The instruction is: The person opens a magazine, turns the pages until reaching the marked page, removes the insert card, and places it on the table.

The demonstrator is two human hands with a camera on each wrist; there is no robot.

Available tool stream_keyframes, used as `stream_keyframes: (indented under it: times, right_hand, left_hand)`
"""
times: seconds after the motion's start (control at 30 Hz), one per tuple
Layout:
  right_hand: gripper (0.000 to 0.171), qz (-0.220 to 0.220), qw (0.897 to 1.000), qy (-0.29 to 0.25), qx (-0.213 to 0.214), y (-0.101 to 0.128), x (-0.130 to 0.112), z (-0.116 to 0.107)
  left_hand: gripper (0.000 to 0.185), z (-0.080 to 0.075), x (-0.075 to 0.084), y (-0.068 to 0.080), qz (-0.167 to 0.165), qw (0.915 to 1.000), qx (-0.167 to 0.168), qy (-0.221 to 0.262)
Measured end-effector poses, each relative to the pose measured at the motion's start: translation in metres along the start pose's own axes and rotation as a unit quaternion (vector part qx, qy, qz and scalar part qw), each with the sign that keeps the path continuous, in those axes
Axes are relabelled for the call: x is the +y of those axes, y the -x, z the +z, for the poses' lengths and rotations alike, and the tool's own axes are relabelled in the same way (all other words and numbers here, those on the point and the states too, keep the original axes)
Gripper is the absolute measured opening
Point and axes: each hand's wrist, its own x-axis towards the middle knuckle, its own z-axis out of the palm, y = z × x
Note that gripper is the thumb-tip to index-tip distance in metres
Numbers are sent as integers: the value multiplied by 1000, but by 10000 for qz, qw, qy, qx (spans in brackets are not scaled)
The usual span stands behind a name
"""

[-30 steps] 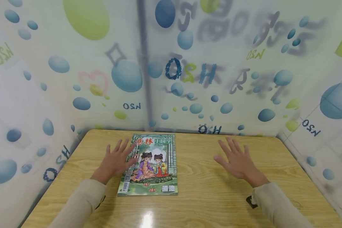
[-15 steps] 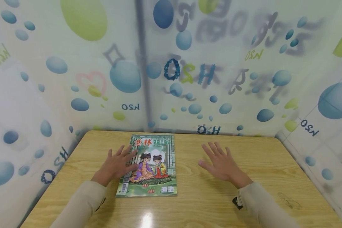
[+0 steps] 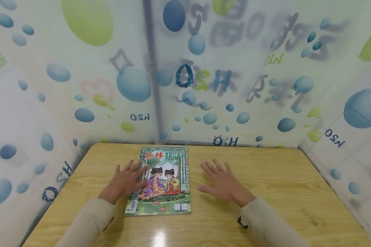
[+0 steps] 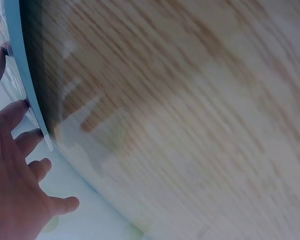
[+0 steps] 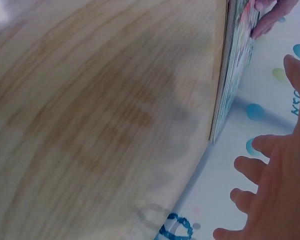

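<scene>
Right hand (image 3: 224,182) had slid left across surface (image 3: 281,192), now just beside magazine (image 3: 165,178), fingers spread, holding nothing. Left hand (image 3: 125,181) lay flat, fingers straight on magazine's left edge. Magazine's long axis ran away from person.

From my right wrist camera I see the wooden table (image 5: 90,115) filling most of the frame, its grain blurred. My right hand (image 5: 275,195) sits at the lower right, fingers spread and straight, holding nothing. Just beyond them lies the magazine (image 5: 232,75), seen edge-on, flat on the table. At the top right, fingertips of my left hand (image 5: 270,17) rest on its cover. Behind it is the bubble-printed wall (image 5: 270,110).
</scene>
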Motion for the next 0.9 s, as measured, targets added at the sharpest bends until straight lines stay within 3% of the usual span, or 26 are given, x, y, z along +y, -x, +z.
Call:
stream_keyframes:
  times: [0.43,0.9]
  right_hand:
    - [84,-328,9986,87,-410,-11,-25,14]
    - [90,-381,9944,186,-966,-9,-26,20]
  left_hand:
    - [65,3,5,-2,21,9999,55,136]
    - [64,6,22,-14,161,9996,215,-7]
